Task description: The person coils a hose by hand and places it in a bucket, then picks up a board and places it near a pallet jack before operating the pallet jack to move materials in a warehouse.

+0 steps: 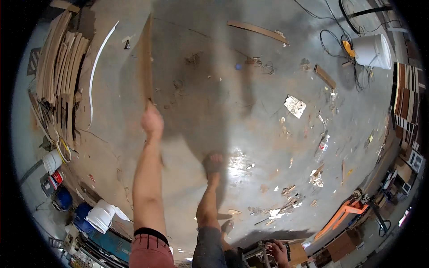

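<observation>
My left arm reaches forward, with my left hand [152,121] closed round the near end of a long, narrow brown board strip [146,58]. The strip points away from me above the concrete floor, its far end tapering in view. Low at the right, my right hand [278,253] is beside a dark-framed object [257,253] at the lower rim. Its fingers look curled, and what they hold is cut off and too dark to make out. My sandalled foot [213,163] stands on the floor between the hands.
Stacked brown strips [60,67] lie at the left, near a curved white strip [94,67]. White buckets [102,216] stand lower left. A white bucket [372,51] with cables is far right. Paper, a plastic bottle [323,144] and scraps litter the right; an orange frame [342,216] stands beyond.
</observation>
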A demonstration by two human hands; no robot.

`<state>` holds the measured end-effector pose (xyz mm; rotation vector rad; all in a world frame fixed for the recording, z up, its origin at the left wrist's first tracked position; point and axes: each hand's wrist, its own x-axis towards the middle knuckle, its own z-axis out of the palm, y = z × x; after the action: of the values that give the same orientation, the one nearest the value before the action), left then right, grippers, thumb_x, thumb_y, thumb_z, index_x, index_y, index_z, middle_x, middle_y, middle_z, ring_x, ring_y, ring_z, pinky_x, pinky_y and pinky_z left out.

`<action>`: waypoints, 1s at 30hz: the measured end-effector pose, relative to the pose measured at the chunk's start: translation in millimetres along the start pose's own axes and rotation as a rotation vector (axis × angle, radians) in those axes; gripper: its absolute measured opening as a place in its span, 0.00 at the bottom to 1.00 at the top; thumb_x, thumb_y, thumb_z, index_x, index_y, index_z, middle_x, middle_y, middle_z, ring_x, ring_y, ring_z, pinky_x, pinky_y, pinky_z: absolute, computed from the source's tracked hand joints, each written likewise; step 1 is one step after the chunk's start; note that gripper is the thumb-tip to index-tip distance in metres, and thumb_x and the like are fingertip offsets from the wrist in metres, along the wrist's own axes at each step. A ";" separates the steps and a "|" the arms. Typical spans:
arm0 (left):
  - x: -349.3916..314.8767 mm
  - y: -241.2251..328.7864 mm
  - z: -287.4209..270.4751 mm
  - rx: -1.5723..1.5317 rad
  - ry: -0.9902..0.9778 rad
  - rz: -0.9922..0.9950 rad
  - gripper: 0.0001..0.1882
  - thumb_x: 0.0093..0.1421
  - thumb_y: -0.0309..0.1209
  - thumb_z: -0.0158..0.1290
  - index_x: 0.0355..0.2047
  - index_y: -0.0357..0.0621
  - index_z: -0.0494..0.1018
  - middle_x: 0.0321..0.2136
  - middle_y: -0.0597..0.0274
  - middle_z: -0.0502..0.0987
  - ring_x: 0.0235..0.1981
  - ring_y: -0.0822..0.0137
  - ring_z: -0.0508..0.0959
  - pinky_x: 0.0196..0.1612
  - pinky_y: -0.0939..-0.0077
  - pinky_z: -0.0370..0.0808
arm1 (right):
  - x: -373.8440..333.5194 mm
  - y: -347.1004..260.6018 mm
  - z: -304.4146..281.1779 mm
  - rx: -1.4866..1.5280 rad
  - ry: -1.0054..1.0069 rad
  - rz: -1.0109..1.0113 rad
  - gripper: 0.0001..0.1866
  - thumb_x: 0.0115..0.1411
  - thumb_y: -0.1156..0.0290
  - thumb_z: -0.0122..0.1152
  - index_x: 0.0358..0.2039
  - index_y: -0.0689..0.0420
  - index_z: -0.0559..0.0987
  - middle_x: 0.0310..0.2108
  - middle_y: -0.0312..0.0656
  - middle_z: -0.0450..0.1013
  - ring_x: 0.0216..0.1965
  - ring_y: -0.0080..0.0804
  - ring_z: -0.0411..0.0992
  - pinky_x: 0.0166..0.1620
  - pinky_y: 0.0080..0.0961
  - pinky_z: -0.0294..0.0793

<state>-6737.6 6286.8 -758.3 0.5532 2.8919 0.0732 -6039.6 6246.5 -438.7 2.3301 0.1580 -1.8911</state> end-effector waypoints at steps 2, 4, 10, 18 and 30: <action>-39.4 58.4 5.9 0.012 -0.141 0.016 0.23 0.63 0.29 0.43 0.59 0.49 0.65 0.37 0.43 0.79 0.38 0.43 0.79 0.40 0.49 0.76 | -16.5 -23.1 8.9 -0.058 0.041 -0.014 0.20 0.68 0.68 0.50 0.60 0.53 0.67 0.41 0.43 0.75 0.33 0.30 0.75 0.35 0.27 0.79; -77.0 115.6 -7.6 0.018 -0.280 0.086 0.24 0.63 0.29 0.43 0.61 0.50 0.63 0.40 0.44 0.79 0.37 0.40 0.79 0.40 0.47 0.77 | -24.7 -36.6 10.0 -0.081 0.066 -0.018 0.19 0.68 0.68 0.50 0.59 0.55 0.69 0.42 0.42 0.75 0.34 0.29 0.74 0.36 0.26 0.78; -183.8 265.5 6.2 -0.137 -0.571 0.475 0.33 0.60 0.25 0.41 0.67 0.48 0.51 0.58 0.48 0.67 0.31 0.46 0.81 0.35 0.53 0.81 | -26.3 -52.6 -6.1 -0.134 0.026 -0.147 0.19 0.67 0.69 0.52 0.57 0.57 0.70 0.43 0.39 0.75 0.37 0.27 0.74 0.36 0.26 0.77; -317.6 445.0 41.9 -0.217 -0.362 0.846 0.20 0.59 0.31 0.47 0.53 0.49 0.68 0.45 0.57 0.78 0.34 0.52 0.82 0.35 0.57 0.78 | -10.1 -139.9 -102.1 -0.245 -0.063 -0.247 0.20 0.66 0.71 0.54 0.57 0.62 0.68 0.44 0.44 0.77 0.41 0.32 0.77 0.40 0.25 0.76; -148.5 468.9 -178.6 0.000 -0.330 0.555 0.18 0.63 0.35 0.45 0.53 0.61 0.71 0.34 0.51 0.80 0.35 0.45 0.80 0.37 0.51 0.76 | -26.0 -220.5 -272.3 0.214 0.234 -0.221 0.22 0.62 0.67 0.54 0.57 0.60 0.68 0.42 0.47 0.77 0.34 0.34 0.79 0.27 0.28 0.75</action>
<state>-6469.2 6665.3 -516.5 1.2218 2.3475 0.0540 -5819.2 6510.5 -366.8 2.7808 0.2590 -1.7992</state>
